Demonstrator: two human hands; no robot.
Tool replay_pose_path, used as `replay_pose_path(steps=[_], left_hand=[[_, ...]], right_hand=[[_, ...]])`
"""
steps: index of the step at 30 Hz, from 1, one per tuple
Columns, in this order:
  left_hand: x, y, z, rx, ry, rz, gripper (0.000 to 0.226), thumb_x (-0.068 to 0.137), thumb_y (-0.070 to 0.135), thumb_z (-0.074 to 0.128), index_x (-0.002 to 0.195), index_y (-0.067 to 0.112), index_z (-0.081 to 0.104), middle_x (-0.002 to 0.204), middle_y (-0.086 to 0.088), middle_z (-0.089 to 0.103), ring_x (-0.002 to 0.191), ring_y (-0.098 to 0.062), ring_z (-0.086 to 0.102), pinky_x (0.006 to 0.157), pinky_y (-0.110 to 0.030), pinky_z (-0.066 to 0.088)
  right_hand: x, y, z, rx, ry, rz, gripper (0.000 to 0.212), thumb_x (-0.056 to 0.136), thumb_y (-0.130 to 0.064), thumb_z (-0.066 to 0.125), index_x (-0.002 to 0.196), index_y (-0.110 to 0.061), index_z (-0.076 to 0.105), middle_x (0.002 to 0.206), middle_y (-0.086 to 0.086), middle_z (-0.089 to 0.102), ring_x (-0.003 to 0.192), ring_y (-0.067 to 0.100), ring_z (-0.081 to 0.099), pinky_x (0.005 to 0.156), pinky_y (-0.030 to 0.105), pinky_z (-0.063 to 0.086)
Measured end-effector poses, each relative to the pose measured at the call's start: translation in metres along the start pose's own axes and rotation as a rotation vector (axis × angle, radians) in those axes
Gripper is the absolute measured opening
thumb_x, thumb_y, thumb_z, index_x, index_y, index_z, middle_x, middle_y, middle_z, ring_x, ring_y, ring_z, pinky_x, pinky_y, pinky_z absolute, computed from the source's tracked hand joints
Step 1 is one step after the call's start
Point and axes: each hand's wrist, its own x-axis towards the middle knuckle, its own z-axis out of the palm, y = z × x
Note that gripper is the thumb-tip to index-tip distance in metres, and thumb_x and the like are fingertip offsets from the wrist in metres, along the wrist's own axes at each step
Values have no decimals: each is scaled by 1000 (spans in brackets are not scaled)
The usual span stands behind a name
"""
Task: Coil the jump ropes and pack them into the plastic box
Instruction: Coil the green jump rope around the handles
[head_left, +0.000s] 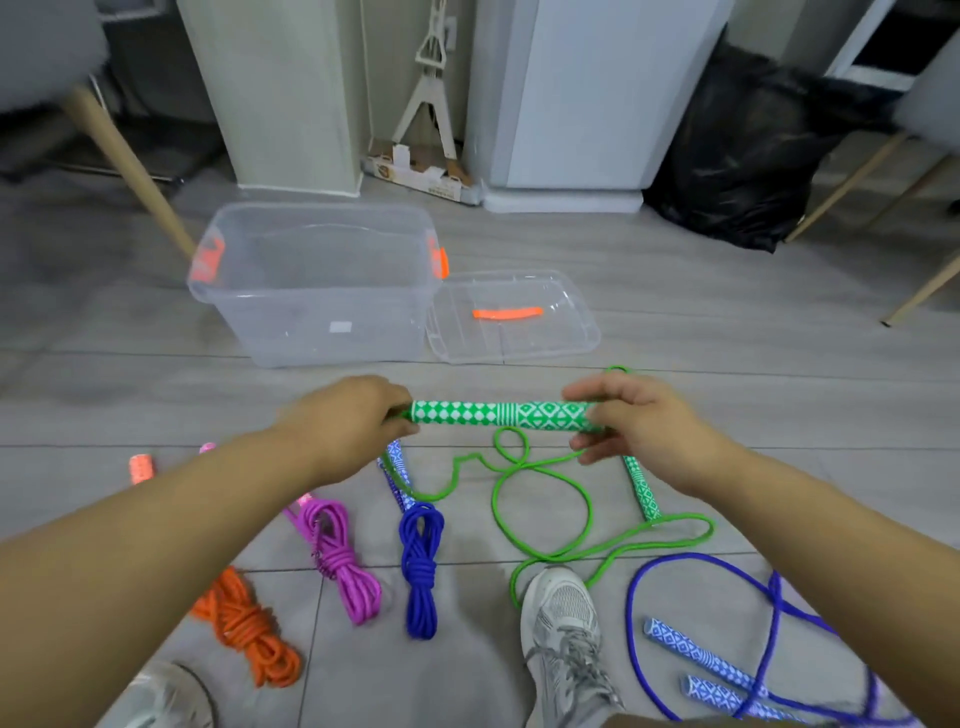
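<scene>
Two hands reach forward: left hand (353, 415) pinches one end of the green handle (498, 415), right hand (641, 423) curls round the other, level above the floor (753, 364). I see its green rope (543, 501) sprawled loose beneath, and the plastic box (311, 306) open beyond.

- Cylindrical green jump-rope handle (501, 415): white diamonds on green along one half, fine white stripes at the middle, a white diamond lattice on the other half.
- Second green cylindrical handle (643, 488): the same green-and-white diamond print.
- Loose thin green cord (494, 499): plain bright green.
- Knotted orange rope bundle (244, 629), knotted magenta rope bundle (343, 564), knotted deep-blue rope bundle (421, 566): each one solid colour.
- Loose violet cord (629, 608): plain; its cylindrical violet-blue handle (696, 649) bears white diamonds.
- Clear plastic box (311, 296): colourless, with orange latches.
- Flat clear plastic lid (571, 332): one orange strip.
- Mesh sneaker (563, 623): grey and white.
- Tiled floor (727, 338): pale grey.
</scene>
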Motion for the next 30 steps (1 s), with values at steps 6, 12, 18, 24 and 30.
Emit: replay_pose_path(steps=[6,12,18,24,30], left_hand=[[-39,10,-27,-65,184,-114,7,91,34,55,88,34,60,84,2,57,79,-23,54,66,-30,39],[-75,18,-43,-876,289,-202,18,84,8,55,74,22,60,75,-4,66,70,-15,65,65,-30,49],[-111,29,-56,-1079,387,-102,16,89,-2,56,90,13,53,67,-3,69,62,-11,66,69,-27,56],[-148,39,-65,-1082,272,-9,25,94,-6,42,97,12,59,65,1,69,59,-6,63,67,-20,51],[-174,42,-71,-1178,264,38,27,95,-5,40,94,11,63,62,2,64,56,-8,57,62,-19,52]], right_hand=[[-42,-28,20,-619,-332,-31,18,91,-28,59,93,-12,65,74,-2,56,61,13,61,63,31,50],[-73,-37,53,-936,-295,-233,32,76,-38,74,95,-17,61,91,0,63,79,14,57,71,25,44],[-89,-35,76,-926,-254,-221,45,81,-42,68,116,-18,53,98,-5,60,82,12,54,73,23,40],[-94,-54,91,-690,-89,-283,75,78,-33,73,140,-21,33,131,2,47,106,14,50,84,23,37],[-100,-46,121,-621,-181,-476,16,89,-23,60,104,-17,61,102,4,62,98,17,56,90,30,42]])
